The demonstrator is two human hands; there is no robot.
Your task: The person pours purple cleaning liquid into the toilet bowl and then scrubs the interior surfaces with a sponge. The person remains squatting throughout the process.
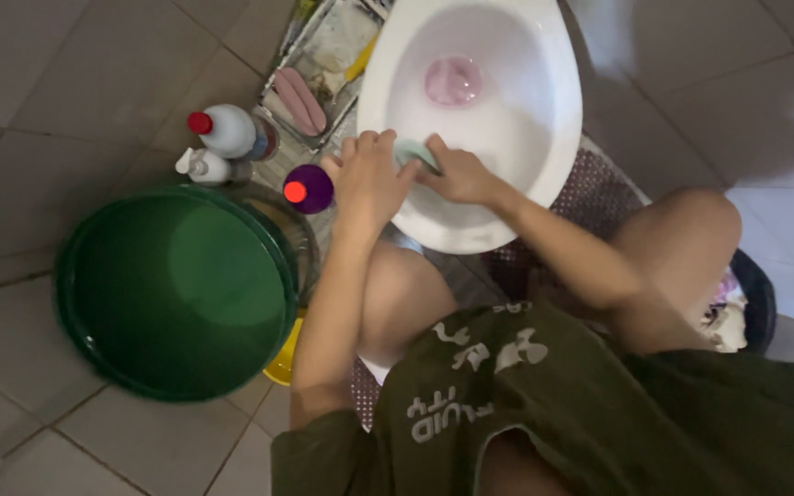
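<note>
A white toilet bowl (pixel 544 119) stands in front of me, with pinkish water at its bottom. My right hand (pixel 459 174) presses a pale green sponge (pixel 413 152) against the bowl's near inner rim. My left hand (pixel 367 179) rests on the same near rim just left of the sponge, fingers bent over the edge and touching the right hand. I am crouched, with both knees showing below the bowl.
A large green basin (pixel 80 276) of water sits on the tiled floor at the left. A purple bottle with a red cap (pixel 310 190), a white red-capped bottle (pixel 227 130) and a small white bottle (pixel 202 166) stand beside it. A tray (pixel 300 101) lies behind them.
</note>
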